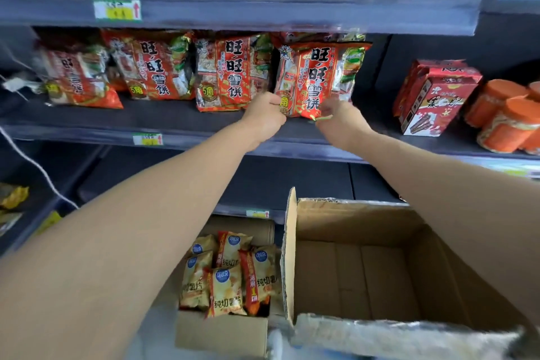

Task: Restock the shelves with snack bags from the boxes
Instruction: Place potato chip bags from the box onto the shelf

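A red rice-cracker bag stands upright at the right end of a row on the middle shelf. My left hand pinches its lower left corner. My right hand pinches its lower right edge. Three more red bags of the same kind stand to its left. Below, a small cardboard box holds several yellow chip bags. Beside it sits a large open cardboard box whose visible inside is bare cardboard.
Red cartons and orange round tubs fill the middle shelf's right end. The top shelf carries more snack bags. A dark lower shelf lies behind the boxes. A white cable hangs at the left.
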Action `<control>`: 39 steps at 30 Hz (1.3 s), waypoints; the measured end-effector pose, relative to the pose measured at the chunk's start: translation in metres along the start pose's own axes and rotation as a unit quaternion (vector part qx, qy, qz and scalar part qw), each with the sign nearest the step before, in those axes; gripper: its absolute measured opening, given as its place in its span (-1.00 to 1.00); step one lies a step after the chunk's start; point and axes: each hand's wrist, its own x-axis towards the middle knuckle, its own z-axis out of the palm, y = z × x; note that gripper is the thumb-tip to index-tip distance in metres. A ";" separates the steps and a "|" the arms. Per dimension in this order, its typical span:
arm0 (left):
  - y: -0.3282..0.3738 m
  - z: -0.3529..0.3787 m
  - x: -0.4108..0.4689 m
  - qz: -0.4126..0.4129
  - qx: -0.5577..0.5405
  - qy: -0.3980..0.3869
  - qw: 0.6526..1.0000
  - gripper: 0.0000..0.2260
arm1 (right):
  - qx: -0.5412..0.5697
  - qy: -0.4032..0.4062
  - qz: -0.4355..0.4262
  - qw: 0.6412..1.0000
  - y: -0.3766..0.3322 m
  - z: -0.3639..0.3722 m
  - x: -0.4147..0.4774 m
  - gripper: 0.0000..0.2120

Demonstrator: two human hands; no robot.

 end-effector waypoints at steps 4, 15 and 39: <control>-0.013 -0.022 -0.058 0.042 0.098 -0.020 0.994 -0.63 | -0.089 -0.043 -0.080 0.992 -0.019 0.006 -0.049 -0.63; -0.127 -0.103 -0.114 -0.030 0.187 -0.069 0.979 -0.66 | -0.168 -0.172 -0.138 0.961 -0.078 0.119 -0.071 -0.62; -0.518 -0.050 0.023 -0.112 0.217 -0.286 0.926 -0.73 | -0.186 -0.236 0.169 0.939 0.046 0.494 -0.011 -0.65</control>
